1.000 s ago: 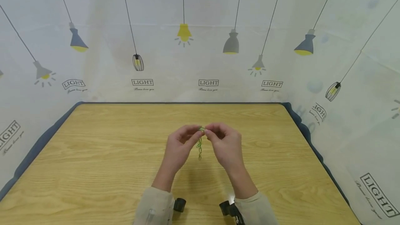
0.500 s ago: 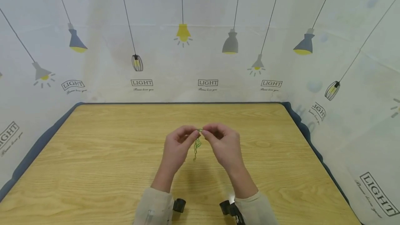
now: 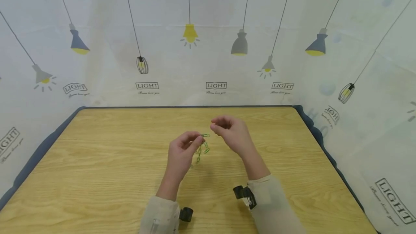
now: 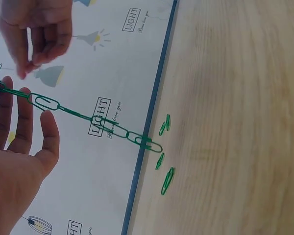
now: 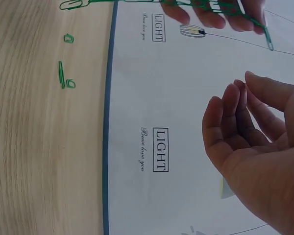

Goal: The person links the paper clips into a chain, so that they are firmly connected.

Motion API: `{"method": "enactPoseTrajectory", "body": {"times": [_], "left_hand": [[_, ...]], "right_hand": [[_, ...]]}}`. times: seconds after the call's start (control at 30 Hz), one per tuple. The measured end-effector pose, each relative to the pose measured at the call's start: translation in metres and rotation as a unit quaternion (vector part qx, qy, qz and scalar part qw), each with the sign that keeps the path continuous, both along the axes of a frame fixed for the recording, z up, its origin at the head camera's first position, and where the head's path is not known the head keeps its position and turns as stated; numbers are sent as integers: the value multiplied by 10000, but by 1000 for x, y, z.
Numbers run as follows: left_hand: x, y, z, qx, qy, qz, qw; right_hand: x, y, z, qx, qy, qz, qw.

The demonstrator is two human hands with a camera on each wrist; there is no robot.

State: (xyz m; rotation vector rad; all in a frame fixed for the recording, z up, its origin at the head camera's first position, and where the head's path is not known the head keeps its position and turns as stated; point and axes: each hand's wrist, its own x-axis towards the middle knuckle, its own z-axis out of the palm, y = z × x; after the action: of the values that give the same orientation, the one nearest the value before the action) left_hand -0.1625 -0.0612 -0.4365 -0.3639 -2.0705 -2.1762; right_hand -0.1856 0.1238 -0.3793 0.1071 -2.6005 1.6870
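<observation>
My left hand pinches a chain of green paper clips between thumb and fingers, above the table. One end clip sticks out from the fingertips toward the right. The rest of the chain dangles below the hand in several linked clips. My right hand is up to the right and a little farther away, apart from the chain. Its fingers are loosely curved with the thumb near their tips, and nothing is between them in the right wrist view. Several loose green paper clips lie on the wood.
The wooden table has a dark blue edging along its back and sides. Behind it hangs a pale sheet printed with lamps. Black devices sit on both wrists, one at the left cuff.
Both hands were pinching the top of the clip chain together. The right hand has let go and moved up and right; the left keeps the chain and has shifted slightly left.
</observation>
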Motion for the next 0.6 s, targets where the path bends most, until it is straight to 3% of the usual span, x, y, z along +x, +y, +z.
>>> {"method": "enactPoseTrajectory", "body": {"times": [0.17,0.37,0.47,0.6], "left_hand": [[-1,0,0,27,-65,83,9999],[0,-1,1,25,-65,165,9998],[1,-2,2,15,-45,158,9999],[2,-4,2,-7,-73,198,9998]], "right_hand": [[-22,0,-11,83,-196,229,9995],[-48,1,-39,400,-574,553,9960],[-56,4,-51,749,-805,716,9914],[-62,10,-65,699,-1092,880,9876]]}}
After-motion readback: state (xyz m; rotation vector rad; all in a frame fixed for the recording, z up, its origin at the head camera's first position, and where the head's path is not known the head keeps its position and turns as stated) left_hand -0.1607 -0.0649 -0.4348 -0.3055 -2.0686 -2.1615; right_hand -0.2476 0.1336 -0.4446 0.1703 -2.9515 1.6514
